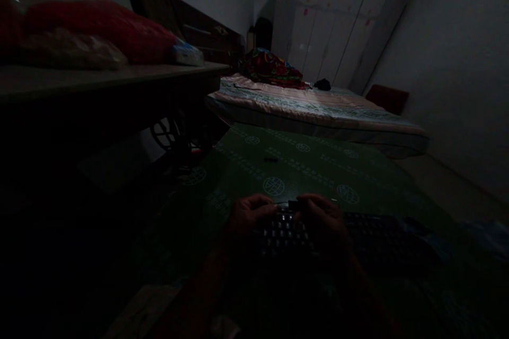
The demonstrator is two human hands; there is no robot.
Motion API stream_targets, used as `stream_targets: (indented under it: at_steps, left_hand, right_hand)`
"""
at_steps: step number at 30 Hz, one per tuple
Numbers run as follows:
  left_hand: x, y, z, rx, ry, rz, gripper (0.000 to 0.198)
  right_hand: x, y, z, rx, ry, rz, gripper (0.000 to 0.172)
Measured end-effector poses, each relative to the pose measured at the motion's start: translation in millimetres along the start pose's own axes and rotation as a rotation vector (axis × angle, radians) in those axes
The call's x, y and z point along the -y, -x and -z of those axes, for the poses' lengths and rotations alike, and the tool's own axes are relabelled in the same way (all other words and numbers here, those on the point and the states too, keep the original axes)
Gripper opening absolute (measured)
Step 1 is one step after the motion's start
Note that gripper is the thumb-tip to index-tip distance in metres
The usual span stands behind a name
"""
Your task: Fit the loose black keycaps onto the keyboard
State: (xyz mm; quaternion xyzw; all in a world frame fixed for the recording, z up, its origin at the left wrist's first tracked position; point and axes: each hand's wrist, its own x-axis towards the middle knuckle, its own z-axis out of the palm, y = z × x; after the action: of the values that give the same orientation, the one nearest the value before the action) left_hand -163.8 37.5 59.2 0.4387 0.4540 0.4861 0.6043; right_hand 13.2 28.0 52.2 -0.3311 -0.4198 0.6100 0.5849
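In dim light, a black keyboard point(284, 233) with pale key markings lies on a green printed table point(318, 169). Above its left part, my left hand point(252, 215) is closed, thumb and fingers pinched on a thin light piece point(282, 203) that looks like a wire. My right hand point(323, 220) pinches a small dark block point(293, 205) just right of that piece. Whether the two pieces touch is too dark to tell. A small dark object point(271, 159) lies farther back on the green surface.
A bed point(314, 106) with a red patterned blanket point(274, 67) stands beyond the table. At the left, a raised tabletop point(119, 75) holds a red bag point(103, 26); a spoked wheel point(165, 134) is below it. More dark keys extend to the right of my right hand.
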Motion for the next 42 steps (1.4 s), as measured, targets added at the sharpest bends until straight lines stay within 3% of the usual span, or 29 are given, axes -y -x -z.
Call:
stream_targets:
  at_steps: [4, 10, 18, 24, 27, 31, 35, 42]
  left_hand:
    - [1.0, -1.3, 3.2, -0.043, 0.021, -0.018, 0.020]
    - [-5.6, -0.4, 6.8, -0.140, 0.065, -0.060, 0.018]
    - [-5.8, -3.6, 8.0, -0.199, 0.116, -0.085, 0.019]
    - [-6.8, -3.1, 6.3, -0.185, 0.115, -0.086, 0.020]
    - [-7.4, -2.1, 5.0, -0.196, 0.094, -0.054, 0.022]
    - [-6.9, -0.9, 3.5, -0.139, 0.028, -0.010, 0.022]
    - [-6.7, 0.3, -0.3, -0.103, 0.022, 0.007, 0.022]
    - [-8.7, 1.8, -5.9, -0.124, 0.060, 0.026, 0.024]
  right_hand:
    - [-3.7, -3.2, 6.8, 0.011, -0.006, -0.015, 0.026]
    - [-2.4, -2.7, 16.5, -0.126, 0.095, 0.017, 0.020]
    - [-0.6, -1.8, 17.2, -0.050, 0.404, 0.007, 0.020]
    - [1.0, 1.7, 12.0, -0.018, 0.467, -0.054, 0.021]
    - [4.3, 1.8, 10.5, -0.056, 0.434, -0.023, 0.017]
    - [8.6, -0.1, 9.5, -0.172, 0.172, -0.003, 0.021]
    - [11.8, -3.4, 3.2, -0.150, -0.024, 0.036, 0.025]
    - [16.3, -18.4, -19.0, -0.069, 0.157, 0.087, 0.020]
